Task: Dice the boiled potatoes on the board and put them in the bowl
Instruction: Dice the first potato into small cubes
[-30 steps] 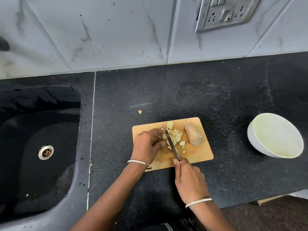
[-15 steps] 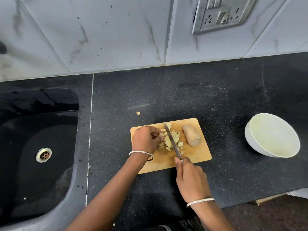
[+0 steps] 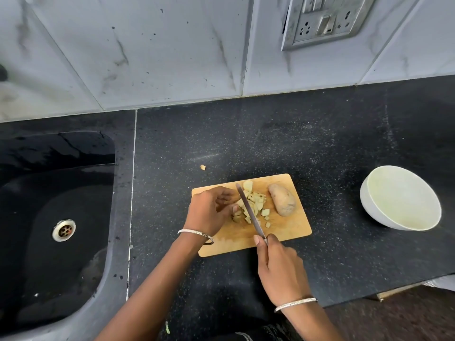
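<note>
Right hand [image 3: 280, 269] grips a slim metal knife [image 3: 248, 210], blade across pale potato cubes [image 3: 253, 205] just ahead of it. Left hand [image 3: 209, 212], fingers curled, steadies the cubes. A whole oval potato [image 3: 282, 199] lies right of the blade on the rectangular wooden board [image 3: 283, 232]; the round white bowl [image 3: 371, 210] stands well right.

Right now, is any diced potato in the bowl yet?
No: the white bowl shows only its bare inside, and the diced potato pieces lie on the cutting board.
</note>
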A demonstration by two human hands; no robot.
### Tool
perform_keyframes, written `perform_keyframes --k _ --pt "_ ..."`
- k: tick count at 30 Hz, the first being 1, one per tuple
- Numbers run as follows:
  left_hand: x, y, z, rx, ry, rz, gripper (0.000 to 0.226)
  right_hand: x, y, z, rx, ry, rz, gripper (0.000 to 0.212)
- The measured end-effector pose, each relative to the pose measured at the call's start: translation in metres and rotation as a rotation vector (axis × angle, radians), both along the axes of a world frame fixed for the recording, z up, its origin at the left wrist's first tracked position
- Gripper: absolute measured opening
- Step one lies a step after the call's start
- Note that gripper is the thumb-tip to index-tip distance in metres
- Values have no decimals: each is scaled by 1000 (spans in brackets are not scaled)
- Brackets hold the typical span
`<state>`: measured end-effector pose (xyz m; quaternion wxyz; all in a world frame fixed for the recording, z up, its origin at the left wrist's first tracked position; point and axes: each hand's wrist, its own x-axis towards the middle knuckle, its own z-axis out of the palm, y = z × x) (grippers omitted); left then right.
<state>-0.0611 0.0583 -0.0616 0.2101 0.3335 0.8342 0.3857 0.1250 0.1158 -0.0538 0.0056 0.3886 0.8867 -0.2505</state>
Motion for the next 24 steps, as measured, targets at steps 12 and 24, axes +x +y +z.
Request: perform_keyframes --k 12,24 --pt "18 -7 -12 -46 -11 72 25 -7 -9 -1 -38 -109 26 43" --pt "20 -6 -13 -94 16 96 20 -17 -9 -2 -117 -110 6 43"
